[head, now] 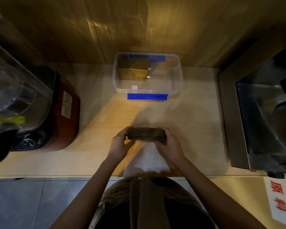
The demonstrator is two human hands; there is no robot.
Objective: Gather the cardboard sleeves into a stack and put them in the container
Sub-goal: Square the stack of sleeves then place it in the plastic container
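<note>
Both hands, left hand point(122, 142) and right hand point(168, 144), each grip closed on an end of the cardboard sleeve stack point(146, 133) above the bench point(188, 123), near the clear container point(178, 75). Light, loose layers likely splay; squeeze endwise.

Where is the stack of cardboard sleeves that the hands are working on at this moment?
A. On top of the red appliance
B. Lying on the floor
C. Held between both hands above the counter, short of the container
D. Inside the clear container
C. The stack of cardboard sleeves is pressed between the left hand and right hand, well short of the clear container, which already holds another stack.
</note>
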